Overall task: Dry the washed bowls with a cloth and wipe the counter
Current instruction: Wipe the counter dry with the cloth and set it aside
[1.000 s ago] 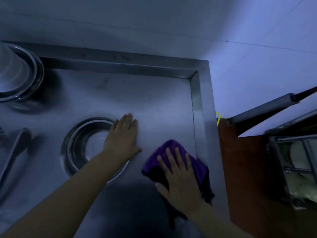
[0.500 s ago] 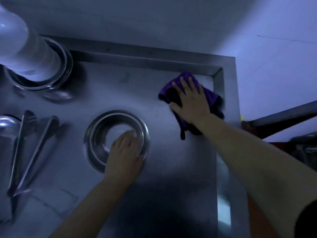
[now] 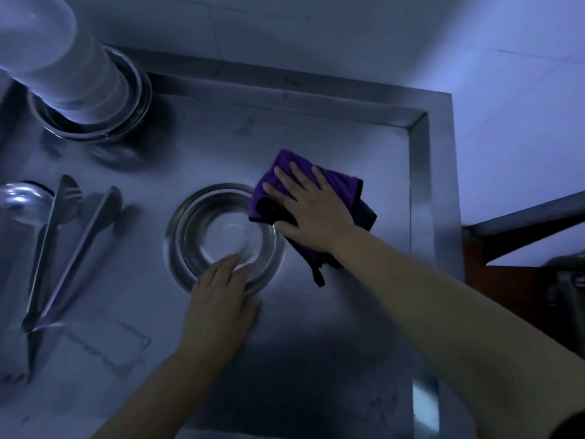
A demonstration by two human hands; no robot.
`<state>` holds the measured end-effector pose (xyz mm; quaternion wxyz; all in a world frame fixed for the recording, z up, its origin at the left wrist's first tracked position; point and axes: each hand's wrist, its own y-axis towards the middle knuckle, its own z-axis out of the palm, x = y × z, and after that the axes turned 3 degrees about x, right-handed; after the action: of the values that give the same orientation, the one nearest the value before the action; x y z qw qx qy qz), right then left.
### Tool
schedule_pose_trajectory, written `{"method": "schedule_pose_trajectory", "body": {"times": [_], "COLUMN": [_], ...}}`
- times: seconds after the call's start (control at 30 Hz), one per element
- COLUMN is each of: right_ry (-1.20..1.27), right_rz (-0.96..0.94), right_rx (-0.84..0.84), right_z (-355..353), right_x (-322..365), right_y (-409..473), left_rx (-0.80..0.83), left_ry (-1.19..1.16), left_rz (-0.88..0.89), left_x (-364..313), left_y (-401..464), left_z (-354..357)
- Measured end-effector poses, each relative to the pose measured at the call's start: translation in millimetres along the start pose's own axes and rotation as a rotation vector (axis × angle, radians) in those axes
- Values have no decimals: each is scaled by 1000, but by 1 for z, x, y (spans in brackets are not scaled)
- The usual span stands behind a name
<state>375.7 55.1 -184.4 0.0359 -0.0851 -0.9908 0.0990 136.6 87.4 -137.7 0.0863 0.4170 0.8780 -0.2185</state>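
Both hands are being laid flat: the right hand (image 3: 311,213) on the soft, limp cloth (image 3: 335,201), the left hand (image 3: 221,299) on the light, slippery bowl (image 3: 190,229) rim, mid-surface (image 3: 348,359).

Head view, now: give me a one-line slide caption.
Right hand presses a purple cloth flat on the steel counter while the left hand rests on a metal bowl.

Long steel tongs (image 3: 68,245), lying flat as the landmark, arms spread towards the wall. Just left of the tongs: a shiny rounded metal vessel (image 3: 23,201), cut off by the frame edge. Near the tongs' hinge end: a faint rectangular outline (image 3: 109,343).
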Motion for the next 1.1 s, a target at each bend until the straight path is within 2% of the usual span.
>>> {"method": "schedule_pose_trajectory", "body": {"times": [0.17,0.37,0.47,0.6,0.8,1.0,1.1], "right_ry": [58,173,219,265,235,177,119], "right_rz": [189,456,449,296,108,341,399], "right_rx": [-2,-30,-19,9,89,129,126], "right_z": [13,30,32,33,36,39,36], "right_x": [33,136,201,258,241,174,139], "right_y": [-91,-162,-163,-151,-186,-247,-258], "left_rx": [10,7,-5,12,33,91,113], "left_ry": [-16,10,19,66,63,20,45], "left_rz": [52,67,30,-3,81,133,130], "left_x": [1,25,49,67,55,31,25], "left_y": [-25,-72,-96,-115,-122,-121,-115], "left_z": [0,-5,-7,-9,-10,-8,-6]}}
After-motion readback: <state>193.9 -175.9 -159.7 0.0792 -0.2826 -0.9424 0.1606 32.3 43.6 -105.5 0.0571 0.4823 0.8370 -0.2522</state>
